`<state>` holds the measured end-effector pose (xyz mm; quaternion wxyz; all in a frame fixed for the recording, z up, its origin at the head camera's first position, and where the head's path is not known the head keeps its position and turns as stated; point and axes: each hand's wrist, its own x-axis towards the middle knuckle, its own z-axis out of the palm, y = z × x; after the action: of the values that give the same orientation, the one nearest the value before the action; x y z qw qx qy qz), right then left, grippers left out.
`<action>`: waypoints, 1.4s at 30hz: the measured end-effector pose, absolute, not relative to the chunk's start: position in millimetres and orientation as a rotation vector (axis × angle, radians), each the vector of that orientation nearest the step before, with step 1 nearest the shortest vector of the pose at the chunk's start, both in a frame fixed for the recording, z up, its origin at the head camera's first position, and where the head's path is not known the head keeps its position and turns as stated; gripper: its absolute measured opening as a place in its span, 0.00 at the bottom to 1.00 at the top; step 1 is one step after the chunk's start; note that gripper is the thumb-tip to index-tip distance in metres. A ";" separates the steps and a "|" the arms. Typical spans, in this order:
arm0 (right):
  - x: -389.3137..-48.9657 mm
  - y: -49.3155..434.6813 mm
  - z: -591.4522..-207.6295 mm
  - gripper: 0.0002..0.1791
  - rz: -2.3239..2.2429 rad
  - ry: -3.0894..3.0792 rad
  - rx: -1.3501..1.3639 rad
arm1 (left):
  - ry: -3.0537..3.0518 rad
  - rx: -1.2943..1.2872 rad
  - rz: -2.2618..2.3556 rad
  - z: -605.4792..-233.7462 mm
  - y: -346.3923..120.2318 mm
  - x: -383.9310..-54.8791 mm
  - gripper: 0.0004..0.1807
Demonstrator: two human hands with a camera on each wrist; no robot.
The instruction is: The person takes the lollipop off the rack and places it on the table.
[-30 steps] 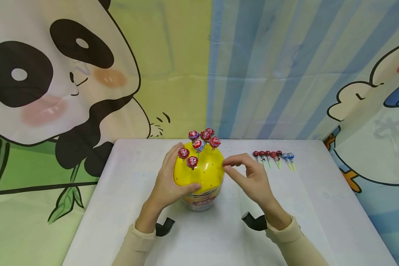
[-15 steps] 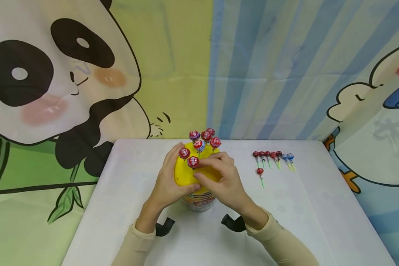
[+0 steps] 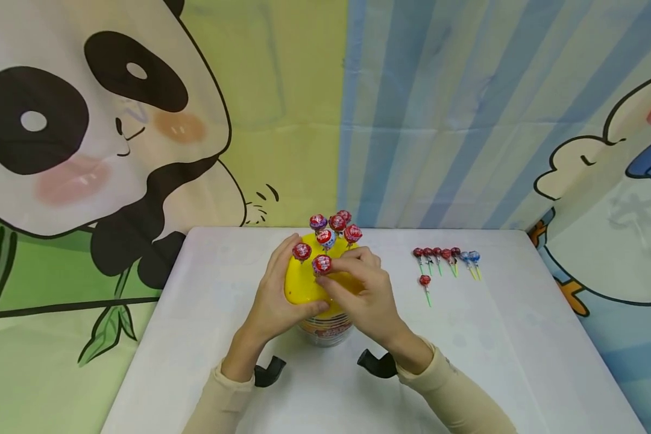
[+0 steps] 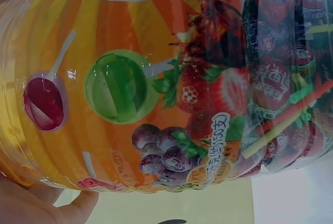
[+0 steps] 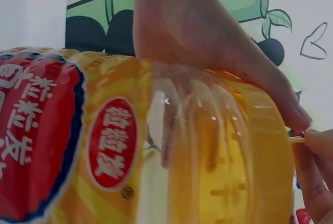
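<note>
A clear plastic jar (image 4: 125,146) with a printed orange wrap and a yellow domed lid (image 3: 298,286) stands upright on the table. My left hand (image 3: 276,301) grips the lid from the left, thumb across its front. Several wrapped lollipops, such as a blue-and-red one (image 3: 325,239), stand with their sticks in small holes in the lid. My right hand (image 3: 366,295) reaches over the lid's right side. Its thumb and forefinger pinch the front lollipop (image 3: 321,265) just below the candy; in the right wrist view a bit of yellow stick (image 5: 297,140) shows at the fingertips.
To the right on the white table (image 3: 521,361) lies a row of lollipops, red ones (image 3: 437,252) and blue ones (image 3: 474,256). One red lollipop (image 3: 425,281) lies apart in front of them. More wrapped lollipops (image 4: 281,83) fill the jar's bottom.
My right hand has moved left from the lid's right edge to the front lollipop and now pinches it. That lollipop has shifted slightly right. The left hand has stayed on the lid.
</note>
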<state>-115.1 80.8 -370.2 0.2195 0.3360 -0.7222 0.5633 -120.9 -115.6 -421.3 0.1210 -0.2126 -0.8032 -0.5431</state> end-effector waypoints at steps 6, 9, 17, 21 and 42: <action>-115.2 101.5 -368.0 0.15 1.592 -1.976 0.873 | -2.353 -0.610 -1.580 -420.5 -114.5 -121.6 0.58; -117.8 117.0 -373.1 0.15 1.602 -2.000 0.817 | -2.363 -0.589 -1.578 -420.4 -114.5 -121.0 0.59; -119.3 162.0 -378.7 0.17 1.507 -2.052 0.652 | -2.369 -0.575 -1.576 -420.7 -113.2 -121.4 0.59; -124.0 193.0 -389.4 0.14 1.411 -2.124 0.522 | -2.372 -0.570 -1.575 -420.9 -113.0 -121.5 0.59; -180.3 311.9 -522.8 0.16 1.197 -2.931 -0.159 | -2.379 -0.566 -1.560 -420.3 -114.4 -120.0 0.59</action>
<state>-180.3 311.9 -522.8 -0.0143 -0.0501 -0.9245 0.3777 -120.0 -114.4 -420.3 0.1202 -0.1937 -0.8142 -0.5340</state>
